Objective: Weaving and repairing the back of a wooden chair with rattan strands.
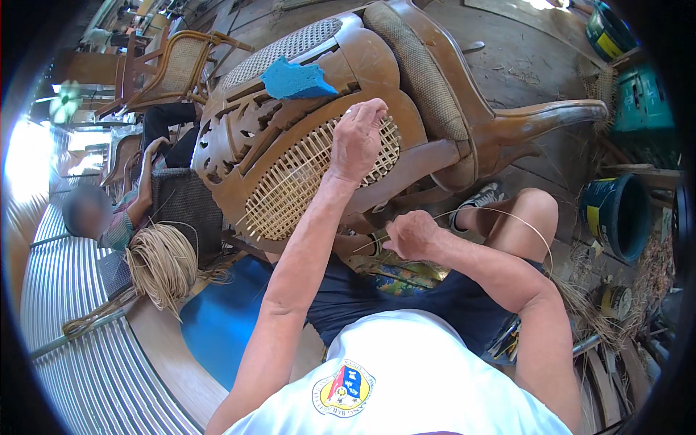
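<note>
Bucket (607, 204), dark inside, right of chair (403, 110)

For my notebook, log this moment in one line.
left hand: at woven panel | right hand: holding cane strand | blue piece: on chair back

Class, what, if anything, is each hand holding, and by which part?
The right hand appears to hold a thin cane strand partway along its length. The left hand is at the woven panel; whether it grips anything cannot be told.
</note>
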The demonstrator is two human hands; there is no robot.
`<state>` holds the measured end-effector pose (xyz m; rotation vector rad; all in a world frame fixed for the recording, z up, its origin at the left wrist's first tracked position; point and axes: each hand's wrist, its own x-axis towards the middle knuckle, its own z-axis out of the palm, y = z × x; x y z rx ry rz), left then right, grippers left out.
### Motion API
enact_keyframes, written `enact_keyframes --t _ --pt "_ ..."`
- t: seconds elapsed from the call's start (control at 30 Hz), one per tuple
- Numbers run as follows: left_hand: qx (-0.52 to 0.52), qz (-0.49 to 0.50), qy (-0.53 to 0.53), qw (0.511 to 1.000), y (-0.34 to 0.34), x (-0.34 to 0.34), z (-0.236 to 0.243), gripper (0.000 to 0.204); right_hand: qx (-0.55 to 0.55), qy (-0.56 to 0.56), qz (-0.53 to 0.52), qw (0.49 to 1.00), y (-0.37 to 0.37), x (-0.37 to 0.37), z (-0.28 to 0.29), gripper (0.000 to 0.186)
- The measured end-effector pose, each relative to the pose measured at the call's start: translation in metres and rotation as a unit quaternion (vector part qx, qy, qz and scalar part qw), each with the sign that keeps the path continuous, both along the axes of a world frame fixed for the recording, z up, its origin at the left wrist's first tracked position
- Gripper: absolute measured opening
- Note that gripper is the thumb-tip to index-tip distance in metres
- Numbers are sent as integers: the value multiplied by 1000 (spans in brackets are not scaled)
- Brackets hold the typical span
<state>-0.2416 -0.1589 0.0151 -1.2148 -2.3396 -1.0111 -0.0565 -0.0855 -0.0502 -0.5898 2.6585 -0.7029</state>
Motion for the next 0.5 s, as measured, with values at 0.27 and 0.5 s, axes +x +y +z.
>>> enact_keyframes --t 0.27,0.5 --pt "9 -2 29 1000 4 -5 0 14 -11 -4 -36 999 13 -6 0 37" --pt "19 -1 -26 999 -15 -12 -13 16 -55 0 -23 998 1 -6 4 38"
